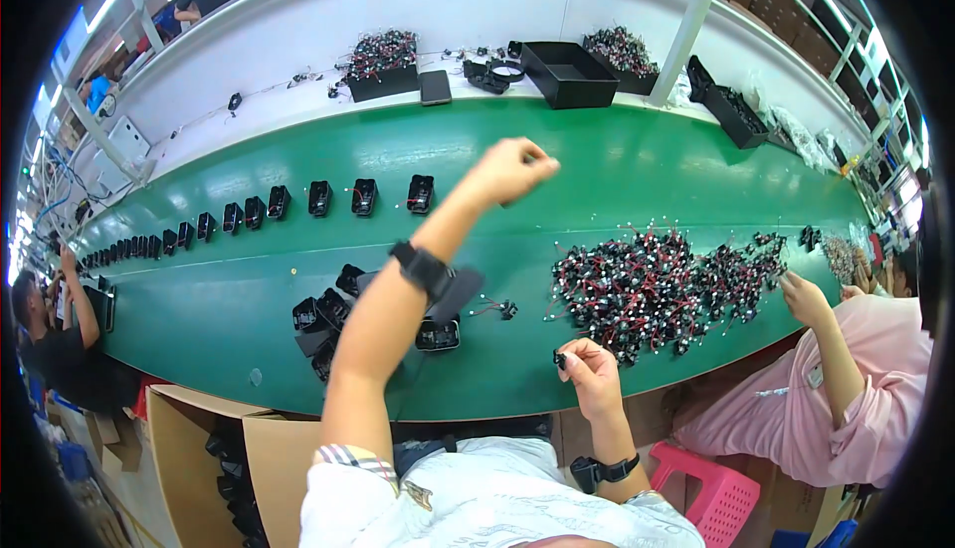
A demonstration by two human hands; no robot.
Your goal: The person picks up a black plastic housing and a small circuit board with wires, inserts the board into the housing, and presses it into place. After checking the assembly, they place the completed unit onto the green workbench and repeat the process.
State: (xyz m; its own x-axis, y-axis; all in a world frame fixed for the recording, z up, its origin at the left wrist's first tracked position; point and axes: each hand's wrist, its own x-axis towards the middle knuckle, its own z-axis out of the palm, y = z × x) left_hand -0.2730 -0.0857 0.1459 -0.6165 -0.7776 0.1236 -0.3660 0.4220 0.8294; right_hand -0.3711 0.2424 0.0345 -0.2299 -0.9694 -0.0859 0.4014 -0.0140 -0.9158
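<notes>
My left hand (507, 174) reaches forward over the green bench, fingers curled together; what they hold, if anything, is hidden. Pinched between the fingertips of my right hand (594, 377) is a small black part (559, 359), near the bench's front edge. Beyond that hand spreads a large heap of small black parts with red wires (637, 289). A few loose wired parts (505, 309) lie left of the heap. Under and beside my left forearm sit several open black housings (438, 334), partly covered by the arm. A row of similar black housings (365, 197) runs away to the left.
Along the back ledge stand a filled black box (383, 83), a black tray (567, 76) and another filled box (622, 56). At right, a person in pink (836, 379) reaches to the heap. A cardboard box (194, 468) and pink stool (711, 498) flank me.
</notes>
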